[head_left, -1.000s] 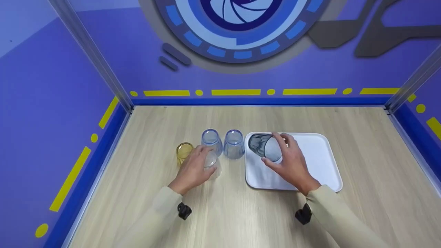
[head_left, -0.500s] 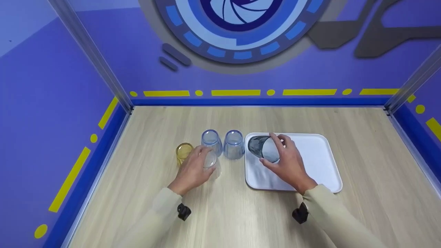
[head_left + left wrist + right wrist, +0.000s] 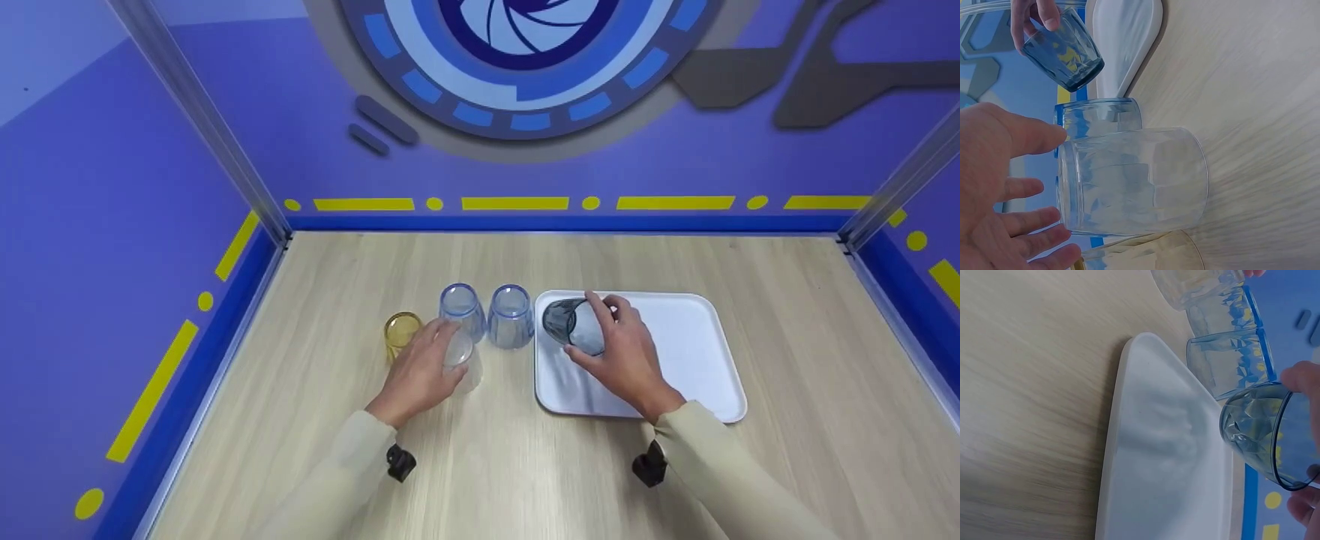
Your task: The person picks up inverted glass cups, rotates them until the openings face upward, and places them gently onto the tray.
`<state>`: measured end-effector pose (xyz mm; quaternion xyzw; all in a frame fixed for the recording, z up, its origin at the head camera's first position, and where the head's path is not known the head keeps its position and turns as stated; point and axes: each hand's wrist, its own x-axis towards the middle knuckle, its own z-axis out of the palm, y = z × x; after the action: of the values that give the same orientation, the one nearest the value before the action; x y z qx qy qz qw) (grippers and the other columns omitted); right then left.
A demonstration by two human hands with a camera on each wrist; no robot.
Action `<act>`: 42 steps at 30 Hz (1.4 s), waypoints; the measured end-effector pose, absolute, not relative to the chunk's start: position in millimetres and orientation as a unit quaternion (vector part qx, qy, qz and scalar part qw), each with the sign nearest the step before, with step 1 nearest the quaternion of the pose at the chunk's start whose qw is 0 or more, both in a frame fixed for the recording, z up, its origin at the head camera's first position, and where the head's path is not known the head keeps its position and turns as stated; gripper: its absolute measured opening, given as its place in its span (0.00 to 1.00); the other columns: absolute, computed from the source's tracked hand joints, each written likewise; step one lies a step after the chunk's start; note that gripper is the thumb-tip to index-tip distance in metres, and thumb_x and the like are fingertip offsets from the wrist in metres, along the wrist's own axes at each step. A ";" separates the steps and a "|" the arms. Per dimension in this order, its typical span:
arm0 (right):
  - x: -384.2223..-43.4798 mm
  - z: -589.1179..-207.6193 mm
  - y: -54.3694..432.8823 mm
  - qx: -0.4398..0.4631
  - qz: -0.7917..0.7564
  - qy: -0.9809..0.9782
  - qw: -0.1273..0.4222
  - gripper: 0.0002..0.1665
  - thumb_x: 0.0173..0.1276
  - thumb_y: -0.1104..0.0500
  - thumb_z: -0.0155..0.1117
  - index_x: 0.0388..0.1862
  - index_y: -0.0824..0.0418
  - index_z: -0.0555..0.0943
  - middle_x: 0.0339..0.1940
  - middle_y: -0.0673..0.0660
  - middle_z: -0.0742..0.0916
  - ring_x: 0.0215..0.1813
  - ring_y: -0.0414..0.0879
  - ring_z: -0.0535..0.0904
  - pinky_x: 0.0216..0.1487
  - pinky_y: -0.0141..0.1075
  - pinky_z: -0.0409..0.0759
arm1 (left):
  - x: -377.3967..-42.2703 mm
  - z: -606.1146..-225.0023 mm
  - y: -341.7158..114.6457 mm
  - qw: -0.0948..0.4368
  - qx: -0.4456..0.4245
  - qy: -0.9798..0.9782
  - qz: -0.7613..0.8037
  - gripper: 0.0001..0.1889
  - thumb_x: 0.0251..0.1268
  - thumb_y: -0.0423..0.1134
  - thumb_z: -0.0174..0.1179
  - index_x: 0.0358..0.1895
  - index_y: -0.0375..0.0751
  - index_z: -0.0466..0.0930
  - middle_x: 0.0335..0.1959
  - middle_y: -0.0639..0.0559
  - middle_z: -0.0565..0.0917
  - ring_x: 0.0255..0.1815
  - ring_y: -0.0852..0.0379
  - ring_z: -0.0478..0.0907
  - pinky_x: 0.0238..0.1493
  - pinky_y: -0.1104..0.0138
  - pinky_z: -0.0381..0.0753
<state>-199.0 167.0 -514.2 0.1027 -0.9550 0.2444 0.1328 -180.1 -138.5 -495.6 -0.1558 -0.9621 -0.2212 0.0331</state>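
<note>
My left hand (image 3: pixel 420 367) holds an upside-down clear glass (image 3: pixel 459 349) near its upturned base, thumb on one side and fingers on the other. In the left wrist view this clear glass (image 3: pixel 1134 180) stands mouth down on the table. Over the left part of a white tray (image 3: pixel 690 352), my right hand (image 3: pixel 630 360) grips a smoky grey glass (image 3: pixel 559 321) near its rim. It is tilted, and the right wrist view shows the base of the grey glass (image 3: pixel 1244 419) facing away from the palm, above the tray.
Two pale blue glasses (image 3: pixel 461 307) (image 3: pixel 511 319) stand upside down between the clear glass and the tray's left edge. An amber glass (image 3: pixel 403 330) is left of them, partly behind my left hand. Blue panels (image 3: pixel 570 172) enclose the table's back and sides.
My right hand has shifted slightly left, and the grey glass has changed tilt, looking shorter from above. My left hand stays on the clear glass.
</note>
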 end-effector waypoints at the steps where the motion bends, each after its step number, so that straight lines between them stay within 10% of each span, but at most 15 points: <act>1: -199.2 -514.2 166.6 0.100 0.243 -0.956 0.129 0.51 0.53 0.42 0.74 0.73 0.53 0.63 0.61 0.62 0.72 0.54 0.56 0.72 0.53 0.50 0.75 | -180.2 -495.9 -138.4 0.034 -0.156 -0.962 -0.222 0.31 0.60 0.44 0.65 0.66 0.40 0.68 0.67 0.40 0.71 0.68 0.43 0.68 0.68 0.50 0.69; 42: -208.7 -516.4 158.8 0.085 0.234 -0.964 0.094 0.51 0.54 0.43 0.74 0.73 0.53 0.64 0.66 0.63 0.71 0.62 0.59 0.70 0.60 0.54 0.73 | -183.6 -509.7 -136.2 0.036 -0.173 -0.960 -0.217 0.32 0.60 0.38 0.66 0.68 0.40 0.67 0.67 0.42 0.72 0.69 0.45 0.68 0.70 0.52 0.68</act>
<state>-208.7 158.8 -516.4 0.0852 -0.9639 0.2341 0.0942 -183.6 -136.2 -509.7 -0.1730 -0.9601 -0.2167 0.0355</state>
